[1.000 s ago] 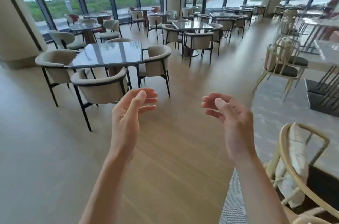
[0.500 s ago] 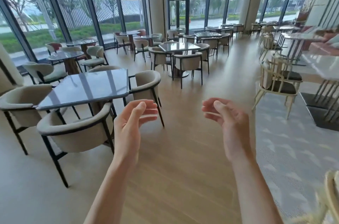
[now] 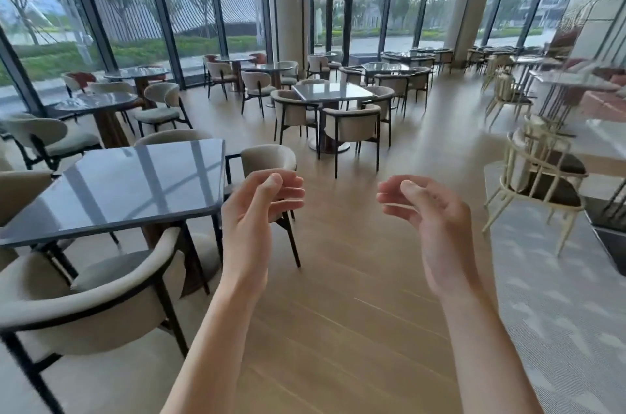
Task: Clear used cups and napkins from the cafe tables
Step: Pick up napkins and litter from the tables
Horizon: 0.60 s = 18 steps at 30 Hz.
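Note:
No cup or napkin shows on any table in view. My left hand (image 3: 257,213) is raised in front of me over the wooden floor, fingers loosely curled, holding nothing. My right hand (image 3: 430,220) is raised beside it at the same height, fingers also loosely curled and empty. A dark glossy square table (image 3: 128,190) stands just left of my left hand, its top bare. A second square table (image 3: 333,91) stands farther ahead in the middle of the room, also bare.
Beige armchairs ring the near table, one (image 3: 101,298) at the lower left and one (image 3: 271,159) behind my left hand. Cream wire chairs (image 3: 535,183) stand on grey carpet at the right. More tables and chairs line the glass wall. A wooden aisle runs ahead.
The view has moved forward and lifted; the near table has slid left and closer. Both hands keep the same raised, loosely curled pose.

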Each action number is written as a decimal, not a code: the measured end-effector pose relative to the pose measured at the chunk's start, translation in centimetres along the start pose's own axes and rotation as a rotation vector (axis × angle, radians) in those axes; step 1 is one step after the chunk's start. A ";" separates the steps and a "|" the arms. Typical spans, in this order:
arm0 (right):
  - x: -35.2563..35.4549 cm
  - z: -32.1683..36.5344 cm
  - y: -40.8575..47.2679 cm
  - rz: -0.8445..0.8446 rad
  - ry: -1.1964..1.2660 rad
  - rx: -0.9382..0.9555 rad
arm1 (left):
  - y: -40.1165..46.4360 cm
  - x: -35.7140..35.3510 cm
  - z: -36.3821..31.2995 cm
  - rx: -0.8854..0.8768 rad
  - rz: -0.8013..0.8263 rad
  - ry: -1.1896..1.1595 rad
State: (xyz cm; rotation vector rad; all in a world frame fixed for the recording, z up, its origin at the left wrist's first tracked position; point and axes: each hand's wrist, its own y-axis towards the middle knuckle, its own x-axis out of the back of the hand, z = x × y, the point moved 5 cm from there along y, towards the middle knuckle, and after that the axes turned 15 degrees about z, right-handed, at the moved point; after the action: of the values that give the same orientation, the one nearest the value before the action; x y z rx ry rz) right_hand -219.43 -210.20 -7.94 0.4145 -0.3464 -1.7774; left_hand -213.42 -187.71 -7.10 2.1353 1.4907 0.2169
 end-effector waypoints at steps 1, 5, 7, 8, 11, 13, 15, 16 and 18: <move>0.0 -1.5 1.8 -0.016 -0.005 -0.008 | 2.2 0.4 1.7 0.001 0.020 -0.018; 0.6 -6.8 9.7 -0.122 -0.025 -0.042 | 11.5 1.5 8.1 0.027 0.107 -0.052; 0.9 -8.4 14.2 -0.194 -0.018 -0.043 | 16.8 2.1 10.2 0.031 0.143 -0.082; 1.0 -9.0 16.3 -0.223 -0.016 -0.034 | 19.5 2.4 11.1 0.030 0.157 -0.098; 1.3 -10.7 22.2 -0.269 -0.033 -0.002 | 27.2 2.9 14.1 0.038 0.193 -0.109; 1.9 -12.3 25.5 -0.286 -0.055 -0.018 | 31.1 2.5 16.7 0.051 0.221 -0.117; 3.1 -14.2 28.6 -0.315 -0.059 -0.034 | 34.6 1.6 19.4 0.056 0.255 -0.146; 3.9 -15.2 30.2 -0.327 -0.062 -0.038 | 36.3 1.1 20.8 0.055 0.270 -0.153; 5.9 -17.2 33.7 -0.344 -0.075 -0.040 | 40.1 -0.2 23.6 0.057 0.289 -0.156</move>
State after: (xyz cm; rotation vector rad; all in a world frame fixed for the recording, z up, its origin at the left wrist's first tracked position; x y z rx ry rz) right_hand -183.84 -224.24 -8.88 0.3967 -0.3046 -2.1364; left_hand -170.56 -205.83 -7.12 2.3510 1.1110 0.1070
